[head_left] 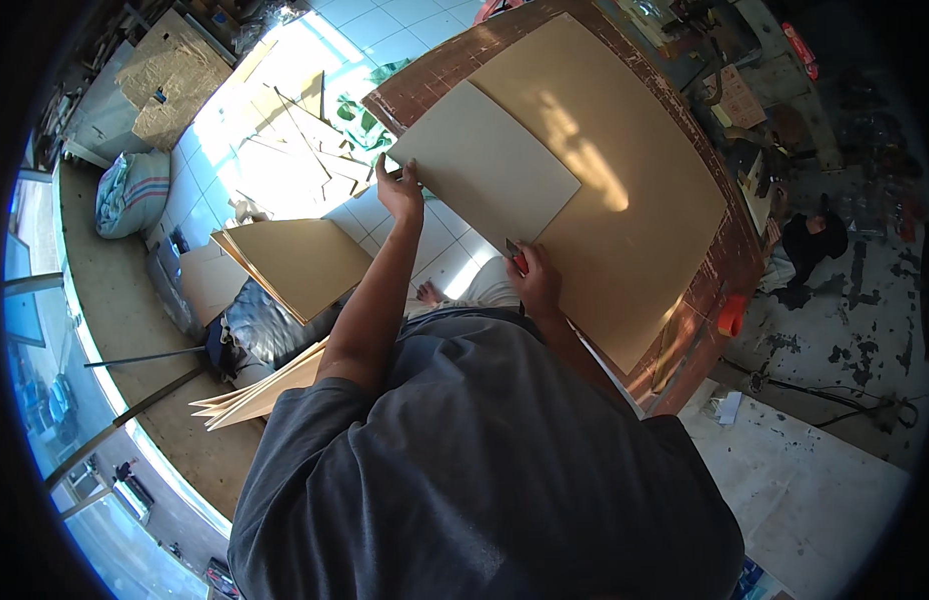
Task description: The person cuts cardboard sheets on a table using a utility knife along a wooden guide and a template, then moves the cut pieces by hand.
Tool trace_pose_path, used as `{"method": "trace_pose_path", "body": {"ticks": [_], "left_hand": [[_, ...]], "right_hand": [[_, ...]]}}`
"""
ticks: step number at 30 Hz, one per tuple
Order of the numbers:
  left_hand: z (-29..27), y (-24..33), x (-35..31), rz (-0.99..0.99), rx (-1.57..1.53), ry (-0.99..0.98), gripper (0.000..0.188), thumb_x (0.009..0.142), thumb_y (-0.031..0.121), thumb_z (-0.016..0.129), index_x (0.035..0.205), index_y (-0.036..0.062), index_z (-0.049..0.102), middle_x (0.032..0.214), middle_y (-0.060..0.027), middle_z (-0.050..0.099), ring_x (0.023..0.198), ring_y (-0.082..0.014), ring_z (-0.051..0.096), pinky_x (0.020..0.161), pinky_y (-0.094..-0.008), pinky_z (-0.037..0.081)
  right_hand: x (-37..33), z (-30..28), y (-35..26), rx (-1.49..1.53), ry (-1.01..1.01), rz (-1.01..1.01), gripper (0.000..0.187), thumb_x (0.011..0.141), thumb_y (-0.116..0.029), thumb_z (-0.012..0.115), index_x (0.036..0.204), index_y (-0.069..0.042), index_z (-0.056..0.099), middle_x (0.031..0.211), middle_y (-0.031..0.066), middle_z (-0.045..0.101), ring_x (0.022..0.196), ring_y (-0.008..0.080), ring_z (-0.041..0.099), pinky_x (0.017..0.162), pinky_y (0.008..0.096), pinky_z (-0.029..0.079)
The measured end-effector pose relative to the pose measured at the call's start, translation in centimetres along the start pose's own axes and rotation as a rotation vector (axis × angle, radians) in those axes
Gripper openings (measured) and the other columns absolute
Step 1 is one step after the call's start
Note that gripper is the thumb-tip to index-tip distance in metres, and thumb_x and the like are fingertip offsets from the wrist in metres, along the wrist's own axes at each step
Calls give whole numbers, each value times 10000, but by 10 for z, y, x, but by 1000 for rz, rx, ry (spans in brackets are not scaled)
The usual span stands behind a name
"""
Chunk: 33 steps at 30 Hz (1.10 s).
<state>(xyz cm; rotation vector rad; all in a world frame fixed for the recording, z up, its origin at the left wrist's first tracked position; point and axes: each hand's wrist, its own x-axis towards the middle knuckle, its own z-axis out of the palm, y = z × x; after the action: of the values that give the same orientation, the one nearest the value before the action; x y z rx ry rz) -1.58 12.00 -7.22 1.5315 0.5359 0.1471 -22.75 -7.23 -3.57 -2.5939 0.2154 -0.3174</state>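
A smaller grey board [490,160] lies over a large tan board [625,200], with one edge out past the table toward me. My left hand [400,192] grips the grey board at its left corner, thumb on the top face. In my right hand [538,283], close to the near corner of the grey board, is a cutter knife [521,262] with some red on its handle. Its dark tip points up and away from my body. My fingers hide most of the handle.
Beneath the boards is a worn red-brown table [425,85]. Folded tan sheets [295,265] stand at my left, near a stuffed white sack [133,193]. Offcuts [295,150] litter the sunlit tiled floor. A red tape roll [732,315] sits by the table's right edge.
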Motion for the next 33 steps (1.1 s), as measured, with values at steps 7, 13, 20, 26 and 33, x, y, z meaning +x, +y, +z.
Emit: {"method": "trace_pose_path", "body": {"ticks": [7, 13, 20, 26, 33], "left_hand": [[8, -12, -6, 5, 17, -13, 671, 911, 148, 663, 1510, 48, 376, 783, -104, 677, 635, -137, 596, 628, -312, 499], [2, -10, -3, -31, 100, -48, 664, 921, 109, 640, 1517, 44, 354, 729, -71, 648, 626, -104, 563, 602, -292, 477], [11, -5, -15, -33, -101, 45, 691, 922, 109, 643, 1531, 40, 324, 755, -78, 662, 642, -104, 572, 599, -283, 478], [11, -12, -34, -20, -64, -39, 679, 939, 125, 651, 1532, 55, 327, 781, -80, 663, 638, -107, 586, 574, -292, 504], [5, 0, -34, -77, -33, -109, 653, 949, 110, 635, 1525, 48, 333, 726, -52, 625, 632, -98, 591, 567, -293, 543]], "right_hand": [[2, -9, -5, 32, -68, 78, 367, 860, -266, 714, 1175, -94, 639, 1031, 115, 641, 914, 331, 664, 762, 420, 547], [-1, -2, 2, -5, -66, 47, 366, 870, -277, 705, 1182, -98, 637, 1053, 114, 645, 928, 335, 666, 756, 421, 552], [0, -2, 4, 2, -89, 52, 375, 883, -295, 692, 1200, -106, 628, 1066, 108, 640, 939, 330, 665, 757, 421, 554], [0, -3, 6, 30, -119, 71, 383, 887, -297, 687, 1212, -106, 620, 1078, 108, 628, 944, 335, 662, 758, 425, 553], [-1, -5, 4, 31, -111, 52, 390, 881, -291, 691, 1214, -104, 611, 1082, 109, 623, 943, 333, 660, 766, 426, 550]]}}
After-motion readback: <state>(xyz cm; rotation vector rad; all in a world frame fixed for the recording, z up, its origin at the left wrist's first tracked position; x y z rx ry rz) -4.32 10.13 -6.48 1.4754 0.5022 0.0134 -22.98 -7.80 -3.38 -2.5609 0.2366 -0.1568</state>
